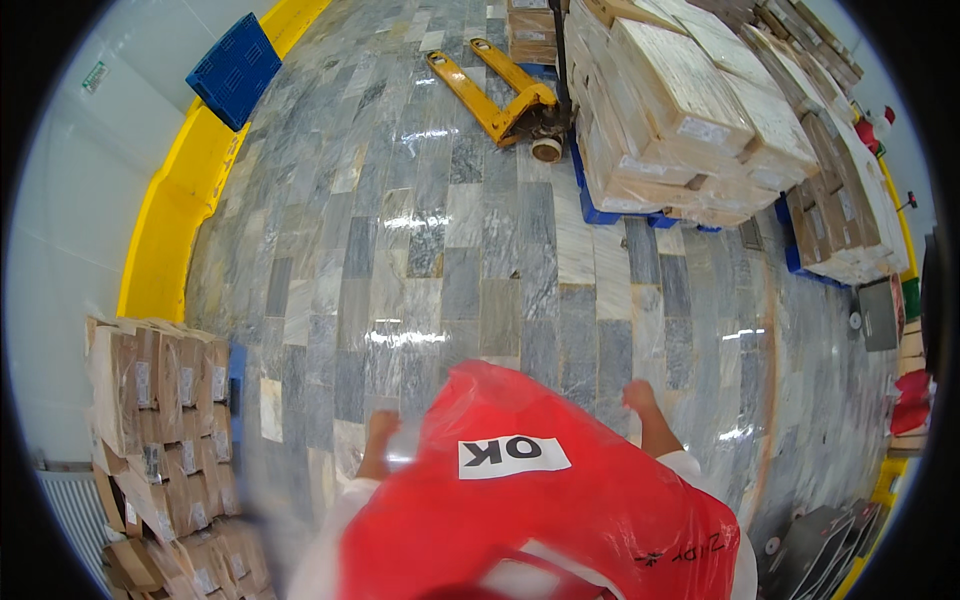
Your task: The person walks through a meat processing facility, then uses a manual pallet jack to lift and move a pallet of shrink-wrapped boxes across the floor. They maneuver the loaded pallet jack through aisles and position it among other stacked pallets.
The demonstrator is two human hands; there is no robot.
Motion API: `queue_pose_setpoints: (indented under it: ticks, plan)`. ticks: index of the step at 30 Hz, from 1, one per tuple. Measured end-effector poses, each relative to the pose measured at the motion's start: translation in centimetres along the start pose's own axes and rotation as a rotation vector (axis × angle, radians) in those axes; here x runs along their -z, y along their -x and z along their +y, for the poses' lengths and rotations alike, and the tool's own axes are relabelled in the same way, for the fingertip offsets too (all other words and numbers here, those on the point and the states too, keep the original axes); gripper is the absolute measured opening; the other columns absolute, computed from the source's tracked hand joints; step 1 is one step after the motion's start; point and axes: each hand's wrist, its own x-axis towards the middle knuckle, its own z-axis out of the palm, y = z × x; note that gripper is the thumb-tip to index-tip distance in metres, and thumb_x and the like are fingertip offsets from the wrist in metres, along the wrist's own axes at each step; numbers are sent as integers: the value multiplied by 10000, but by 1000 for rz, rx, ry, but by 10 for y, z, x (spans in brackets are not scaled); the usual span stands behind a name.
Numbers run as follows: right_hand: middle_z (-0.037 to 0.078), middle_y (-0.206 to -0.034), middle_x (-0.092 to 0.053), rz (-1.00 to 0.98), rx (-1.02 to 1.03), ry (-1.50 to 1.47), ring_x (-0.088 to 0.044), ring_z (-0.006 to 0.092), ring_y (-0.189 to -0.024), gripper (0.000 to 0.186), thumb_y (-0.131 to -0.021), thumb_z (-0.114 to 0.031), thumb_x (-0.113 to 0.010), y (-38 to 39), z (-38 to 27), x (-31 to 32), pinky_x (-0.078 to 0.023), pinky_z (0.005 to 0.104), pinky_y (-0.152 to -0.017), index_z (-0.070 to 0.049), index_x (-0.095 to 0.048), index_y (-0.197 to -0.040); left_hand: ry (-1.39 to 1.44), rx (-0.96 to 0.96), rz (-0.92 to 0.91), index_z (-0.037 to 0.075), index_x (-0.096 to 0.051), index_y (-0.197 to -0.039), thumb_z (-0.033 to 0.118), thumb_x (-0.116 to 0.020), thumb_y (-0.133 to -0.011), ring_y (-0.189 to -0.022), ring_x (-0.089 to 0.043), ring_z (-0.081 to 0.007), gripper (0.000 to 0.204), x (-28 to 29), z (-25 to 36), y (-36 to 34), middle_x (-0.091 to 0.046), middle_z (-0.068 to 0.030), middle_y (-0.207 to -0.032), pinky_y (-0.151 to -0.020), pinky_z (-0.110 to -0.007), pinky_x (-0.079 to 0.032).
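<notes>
A red plastic-covered apron (540,510) with a white printed label fills the lower middle, over my body and white sleeves. My left hand (383,428) hangs beside it on the left, blurred, over the tiled floor (410,280); I cannot make out its fingers. My right hand (637,397) hangs out to the right of the apron, also over the floor. Its fingers look bent but are blurred, and I cannot tell whether anything is in them.
A yellow pallet jack (500,105) stands ahead beside wrapped boxes (680,90) on blue pallets. More stacks (835,210) line the right. Boxes (165,420) stand at left near a yellow wall barrier (165,230) and an upright blue pallet (233,68). Grey equipment (820,550) sits lower right.
</notes>
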Motion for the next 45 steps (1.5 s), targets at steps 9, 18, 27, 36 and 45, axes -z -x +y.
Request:
queue_pose_setpoints:
  ticks: [9,18,27,36,45]
  plan:
    - [211,-829,-742,337,-479,-988,-726,332,-752,313,-921,-225,-569,-224,60,235,-572,440,-702,9,-739,-802,-227,73,-181,29,-747,-1027,346,-581,-1000,-689,-724,-270,359,-21,53,-60,-754,-142,-813,-623,-450,-555]
    - [212,-829,-746,-29,-168,-515,-747,369,-824,257,-807,-256,-645,-316,78,297,-582,499,-739,-37,-775,-778,-158,-122,26,44,-779,-840,438,-546,-988,-821,-751,-373,482,86,321,-376,-750,-186,-785,-763,-505,-561]
    - [95,-803,-731,575,-157,-850,-688,167,-735,280,-1018,-281,-637,-547,181,522,-526,338,-657,-17,-730,-1040,222,-783,288,-7,-735,-1153,352,-636,-992,-943,-760,-354,406,233,832,-437,-777,-212,-990,-831,-422,-573]
    - [138,-1397,-637,1105,214,-947,-599,225,-1301,425,-1067,-229,-609,-798,278,988,-475,329,-1060,-37,-583,-1445,77,-1451,524,4,-504,-1469,307,-814,-888,-1302,-588,-401,725,219,1221,-306,-588,-259,-1414,-1085,-460,-488]
    - [141,-1676,-358,907,414,-732,-116,394,-1603,554,-1105,-506,-405,-976,315,1114,-86,498,-1289,-156,-622,-1474,63,-1262,475,-17,-309,-1567,258,-818,-853,-1289,-548,-460,919,181,1361,-338,-473,-300,-1494,-1079,-495,-459]
